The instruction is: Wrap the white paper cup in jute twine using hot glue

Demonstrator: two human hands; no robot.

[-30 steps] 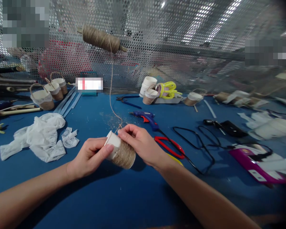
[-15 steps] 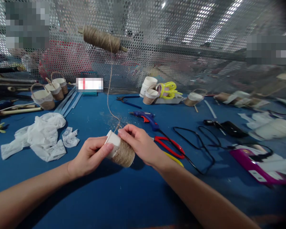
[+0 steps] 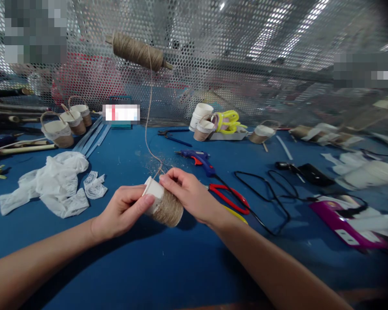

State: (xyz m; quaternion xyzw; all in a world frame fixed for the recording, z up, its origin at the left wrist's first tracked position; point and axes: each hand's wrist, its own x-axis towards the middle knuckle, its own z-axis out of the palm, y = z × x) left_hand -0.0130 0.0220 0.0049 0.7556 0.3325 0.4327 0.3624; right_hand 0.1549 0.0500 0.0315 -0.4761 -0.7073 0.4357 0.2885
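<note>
A white paper cup (image 3: 167, 208), its lower part wrapped in brown twine, is tilted on its side between my hands, base toward the lower right. My left hand (image 3: 126, 210) grips the cup near its white rim, thumb on the outside. My right hand (image 3: 188, 192) is closed at the cup's upper side, with its fingertips pressed at the twine's edge. From the cup a slack strand of twine (image 3: 147, 129) climbs to a twine spool (image 3: 134, 51) hung on a stick at the mesh. Beyond my right hand lies a blue glue gun (image 3: 200, 160).
White lace (image 3: 61, 181) is heaped on the left of the blue table (image 3: 123, 267). Small handled baskets (image 3: 62, 134) stand behind it. Red-handled scissors (image 3: 233, 196) and a black cord (image 3: 265, 185) lie to the right, near a purple box (image 3: 336, 221). Pliers (image 3: 174, 137) rest at the back.
The view has shifted very slightly. Both hands keep the same hold on the cup, and nothing else has visibly moved.
</note>
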